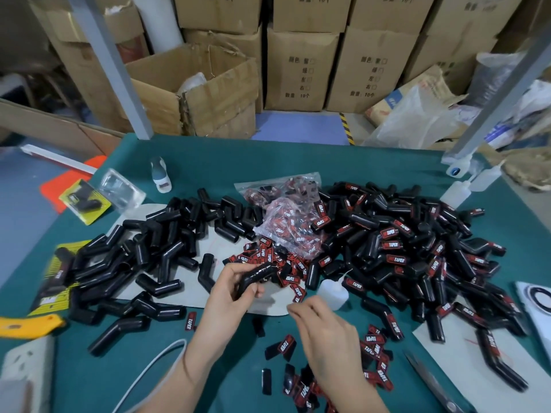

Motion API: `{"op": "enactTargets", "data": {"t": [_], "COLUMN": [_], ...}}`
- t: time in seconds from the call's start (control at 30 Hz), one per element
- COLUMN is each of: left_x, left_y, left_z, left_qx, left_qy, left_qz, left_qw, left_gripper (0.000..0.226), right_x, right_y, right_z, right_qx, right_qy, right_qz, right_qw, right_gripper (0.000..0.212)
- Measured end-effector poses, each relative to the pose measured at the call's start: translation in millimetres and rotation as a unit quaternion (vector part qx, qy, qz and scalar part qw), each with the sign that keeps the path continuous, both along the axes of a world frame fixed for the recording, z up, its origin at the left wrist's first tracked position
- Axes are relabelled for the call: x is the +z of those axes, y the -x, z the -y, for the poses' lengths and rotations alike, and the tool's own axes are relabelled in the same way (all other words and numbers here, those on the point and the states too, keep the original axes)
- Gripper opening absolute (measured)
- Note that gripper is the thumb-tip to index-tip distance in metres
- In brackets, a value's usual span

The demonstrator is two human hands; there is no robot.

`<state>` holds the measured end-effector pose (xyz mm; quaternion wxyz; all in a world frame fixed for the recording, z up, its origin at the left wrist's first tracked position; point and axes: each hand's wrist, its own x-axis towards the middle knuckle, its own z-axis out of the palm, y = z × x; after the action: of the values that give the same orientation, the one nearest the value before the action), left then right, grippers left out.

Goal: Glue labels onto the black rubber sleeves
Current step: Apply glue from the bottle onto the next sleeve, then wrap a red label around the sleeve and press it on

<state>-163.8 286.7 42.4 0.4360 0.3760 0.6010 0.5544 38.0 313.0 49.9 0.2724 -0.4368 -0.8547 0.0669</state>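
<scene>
Two hands [235, 290]; one held sleeve [256, 277]; sleeves beyond counting in two heaps on the table [208, 156]; two label bags [286, 216]; one scissors [432, 383].

From my remote seat, I see the table [298, 156] covered in a matt teal mat that looks smooth and slightly soft. The black rubber sleeves [167, 234] have a semi-gloss sheen, with fine ribbing on some ends. The one in the left hand [229, 293] catches highlights along its bend. The labels [286, 344] look like flexible rubbery patches, black with red and white print, faintly shiny. A clear plastic bag [286, 222] of them is crinkled and glossy. The squeeze bottle [332, 293] is translucent white plastic, smooth. Behind, I see cardboard boxes [301, 70], brown, matt, torn rough at the edges. The scissors [429, 380] look like dull grey metal.
</scene>
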Motion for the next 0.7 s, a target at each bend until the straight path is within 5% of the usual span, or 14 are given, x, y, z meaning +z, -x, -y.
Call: {"op": "enactTargets", "data": {"t": [0.13,0.27,0.53,0.7], "left_x": [0.8,-0.8,7.6,9.6], "left_y": [4.9,5.0,-0.4,1.0], "left_z": [-1.2,-2.8,-2.1,-0.1], "left_qx": [0.013,0.007,0.014,-0.01], "left_qy": [-0.028,-0.035,-0.044,-0.053], "left_qz": [0.004,-0.006,-0.008,-0.01], "left_qw": [1.0,0.999,0.999,0.999], "left_gripper": [0.042,0.05,0.03,0.04], "right_x": [-0.4,-3.6,8.3,8.7], "right_y": [-12.3,-15.9,-16.3,-16.9], "right_z": [-5.4,-8.3,-5.2,-4.1], "right_qx": [0.05,0.065,0.095,0.129], "right_qy": [0.212,0.285,0.238,0.211], "right_qz": [0.016,0.096,0.125,0.139], "right_qw": [0.976,0.951,0.958,0.959], "right_gripper": [0.009,0.019,0.013,0.024]}}
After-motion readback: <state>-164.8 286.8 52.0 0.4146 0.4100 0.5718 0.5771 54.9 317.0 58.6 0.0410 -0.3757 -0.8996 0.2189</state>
